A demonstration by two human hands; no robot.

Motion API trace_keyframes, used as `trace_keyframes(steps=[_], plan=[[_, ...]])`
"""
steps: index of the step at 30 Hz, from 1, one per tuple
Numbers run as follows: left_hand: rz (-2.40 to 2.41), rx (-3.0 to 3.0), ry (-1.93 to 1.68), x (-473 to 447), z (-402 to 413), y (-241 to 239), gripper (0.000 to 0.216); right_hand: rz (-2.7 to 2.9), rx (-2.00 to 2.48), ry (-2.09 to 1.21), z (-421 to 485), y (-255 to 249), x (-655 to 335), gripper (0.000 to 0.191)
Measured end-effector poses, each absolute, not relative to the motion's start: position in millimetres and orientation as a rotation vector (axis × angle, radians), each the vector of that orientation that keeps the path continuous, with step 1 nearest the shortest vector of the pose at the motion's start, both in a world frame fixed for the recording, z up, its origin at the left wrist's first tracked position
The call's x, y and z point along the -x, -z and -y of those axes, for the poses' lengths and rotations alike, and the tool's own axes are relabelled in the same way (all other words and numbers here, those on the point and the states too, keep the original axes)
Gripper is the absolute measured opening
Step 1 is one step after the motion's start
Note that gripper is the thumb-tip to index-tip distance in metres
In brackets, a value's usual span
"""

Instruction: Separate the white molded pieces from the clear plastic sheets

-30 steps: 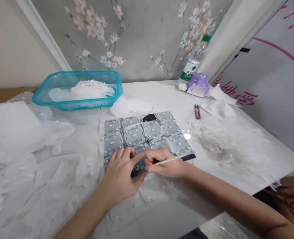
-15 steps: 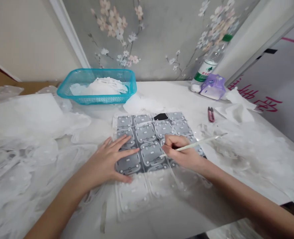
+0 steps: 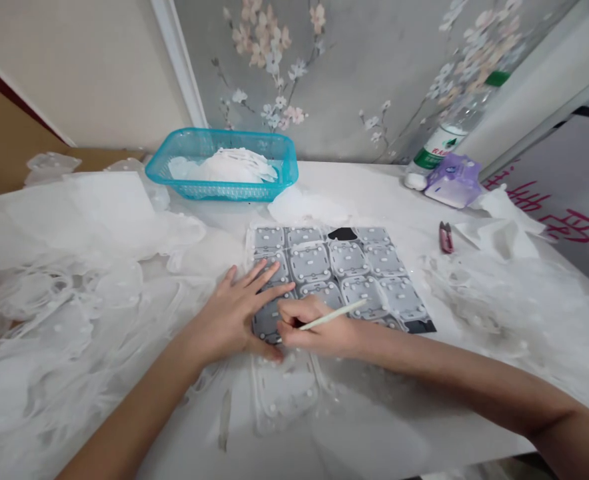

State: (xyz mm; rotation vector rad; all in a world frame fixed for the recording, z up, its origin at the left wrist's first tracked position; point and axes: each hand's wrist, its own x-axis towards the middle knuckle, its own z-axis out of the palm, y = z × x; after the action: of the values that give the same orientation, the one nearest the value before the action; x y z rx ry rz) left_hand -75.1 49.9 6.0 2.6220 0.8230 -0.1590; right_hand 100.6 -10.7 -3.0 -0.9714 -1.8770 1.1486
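A translucent plastic sheet (image 3: 349, 259) of rounded rectangular pieces, dotted with small white knobs, lies over a dark backing (image 3: 422, 327) on the white table. My left hand (image 3: 227, 317) is spread open and flat on its left side. Close beside it, my right hand (image 3: 319, 327) pinches a slim pale green pen-like tool (image 3: 337, 313), its rear end slanting up to the right. The tool's tip is hidden by my fingers, low on the sheet's left column. Clear sheet (image 3: 289, 390) continues below the dark area toward me.
A turquoise basket (image 3: 219, 193) holding thin white pieces (image 3: 237, 165) stands at the back. Loose translucent sheets (image 3: 49, 300) heap on the left, with more film (image 3: 514, 320) at right. Red thread snips (image 3: 445, 238), a purple wipes pack (image 3: 454, 180) and a bottle (image 3: 442, 143) sit back right.
My right hand with the tool has moved left across the sheet, close to my left hand. The left hand stays spread on the sheet. The whole view has shifted somewhat.
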Motion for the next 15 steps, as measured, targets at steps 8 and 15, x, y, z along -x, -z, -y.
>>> trace_keyframes(steps=[8, 15], plan=[[-0.815, -2.611, 0.182, 75.1, -51.2, -7.8, 0.099, 1.860, 0.984, -1.111, 11.8, 6.4, -100.8, 0.025], [-0.819, -2.603, 0.192, 75.0, -51.6, -6.8, 0.099, 1.879, 1.053, -1.105, 13.2, 3.5, -101.9, 0.026]])
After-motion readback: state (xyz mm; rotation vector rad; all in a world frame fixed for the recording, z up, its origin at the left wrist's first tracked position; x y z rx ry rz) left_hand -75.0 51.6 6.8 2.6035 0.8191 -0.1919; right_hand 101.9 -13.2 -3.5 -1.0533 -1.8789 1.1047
